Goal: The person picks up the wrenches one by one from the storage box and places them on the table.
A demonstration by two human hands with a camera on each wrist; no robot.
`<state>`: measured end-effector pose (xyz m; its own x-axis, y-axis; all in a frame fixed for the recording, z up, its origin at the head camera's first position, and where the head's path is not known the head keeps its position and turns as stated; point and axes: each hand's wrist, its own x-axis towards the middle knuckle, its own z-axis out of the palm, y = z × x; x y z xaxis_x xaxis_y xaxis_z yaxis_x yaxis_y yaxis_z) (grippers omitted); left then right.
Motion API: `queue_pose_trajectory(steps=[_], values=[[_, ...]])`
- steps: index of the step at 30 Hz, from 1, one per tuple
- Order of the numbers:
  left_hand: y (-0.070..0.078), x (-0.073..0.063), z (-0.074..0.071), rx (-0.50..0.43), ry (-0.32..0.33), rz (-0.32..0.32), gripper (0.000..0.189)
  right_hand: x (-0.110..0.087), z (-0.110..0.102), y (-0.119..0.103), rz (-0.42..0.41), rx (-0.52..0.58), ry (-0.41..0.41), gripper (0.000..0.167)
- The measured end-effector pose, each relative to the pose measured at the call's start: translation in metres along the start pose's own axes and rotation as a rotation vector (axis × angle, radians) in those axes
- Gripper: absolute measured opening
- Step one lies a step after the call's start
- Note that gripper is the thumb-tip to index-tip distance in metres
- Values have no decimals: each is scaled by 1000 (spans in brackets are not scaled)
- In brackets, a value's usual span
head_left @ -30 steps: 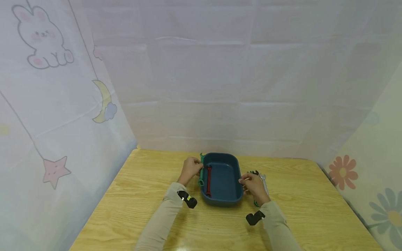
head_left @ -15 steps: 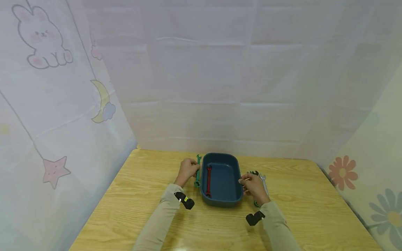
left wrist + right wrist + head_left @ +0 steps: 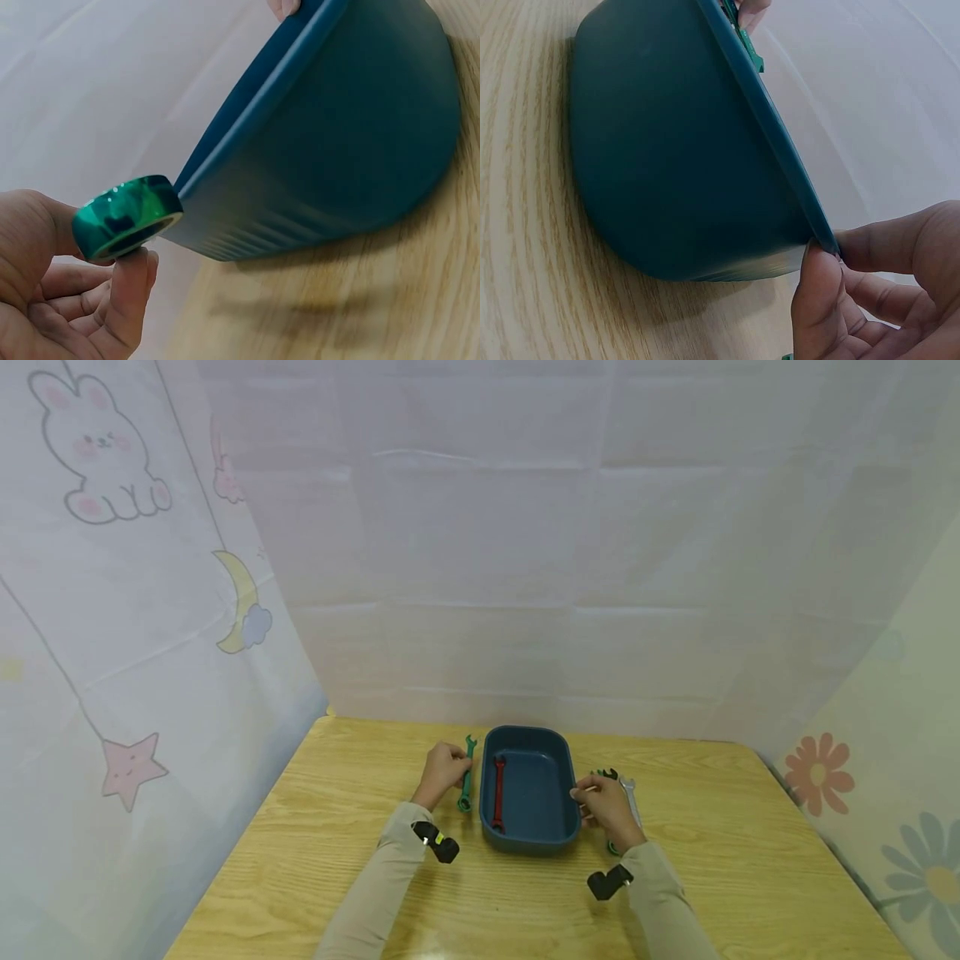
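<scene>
My left hand (image 3: 444,772) pinches a green wrench (image 3: 467,781) just left of the blue bin (image 3: 529,846). In the left wrist view the ring end of the wrench (image 3: 127,217) points toward the camera, raised over the table. A red wrench (image 3: 498,793) lies inside the bin along its left wall. With thumb and finger, my right hand (image 3: 609,806) pinches the bin's right rim, as the right wrist view shows closely at the rim (image 3: 821,229).
To the right of the bin, partly hidden by my right hand, lie several wrenches, among them a silver wrench (image 3: 632,797) and a black-ended one (image 3: 612,773). The wooden table (image 3: 360,777) meets a pale cloth backdrop (image 3: 480,635) behind.
My left hand has carried the green wrench left, from over the bin's left rim to a spot beside it. The right hand, the bin and the red wrench stay put.
</scene>
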<state>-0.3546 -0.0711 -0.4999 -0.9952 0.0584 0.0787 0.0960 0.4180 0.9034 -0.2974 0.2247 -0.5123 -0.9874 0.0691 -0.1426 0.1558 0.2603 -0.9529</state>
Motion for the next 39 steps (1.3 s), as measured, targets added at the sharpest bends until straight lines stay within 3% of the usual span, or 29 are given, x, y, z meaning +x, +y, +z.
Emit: queue_pose_trajectory(steps=[22,39], values=[[-21,-3,-3,52,-1,-49,17,1,0,-1,-10,-13,1,21],[-32,-6,-5,82,0,-46,15,0,0,0,-6,-17,-2,25]])
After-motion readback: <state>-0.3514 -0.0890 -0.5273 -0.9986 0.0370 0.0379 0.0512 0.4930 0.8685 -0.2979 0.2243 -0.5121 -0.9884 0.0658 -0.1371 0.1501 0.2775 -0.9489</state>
